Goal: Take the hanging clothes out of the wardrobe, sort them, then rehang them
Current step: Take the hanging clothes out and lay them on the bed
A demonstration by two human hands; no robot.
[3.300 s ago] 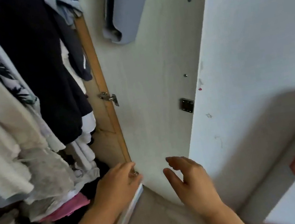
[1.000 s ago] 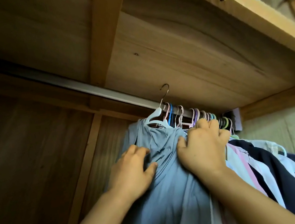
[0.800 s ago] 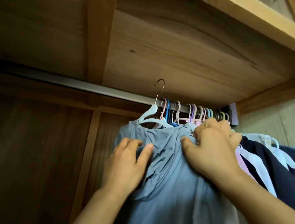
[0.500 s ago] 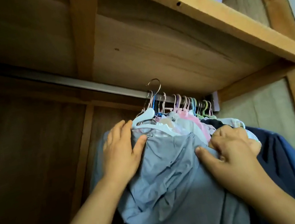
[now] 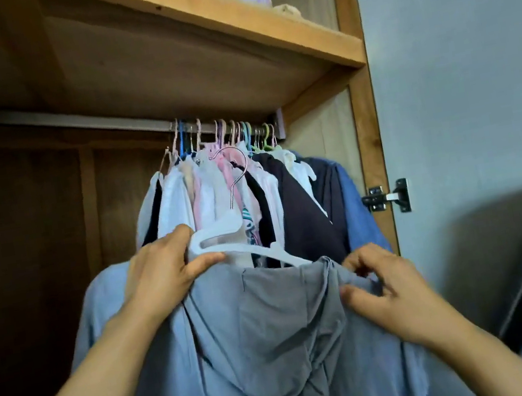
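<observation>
Dark wardrobe back panel [image 5: 17, 238] at far left. Our left hand [image 5: 161, 273] has its fingers [image 5: 206, 263] clamped on the white hanger [image 5: 225, 238], whose metal hook [image 5: 234, 167] hangs free below the rail [image 5: 84, 122]. The grey-blue hooded garment [image 5: 258, 336] drapes from it, in front of the wardrobe. Behind, hanging clothes [image 5: 250, 185] crowd the rail. Our right hand [image 5: 388, 287] pinches the garment's right shoulder. Door hinge [image 5: 387, 197] further right.
</observation>
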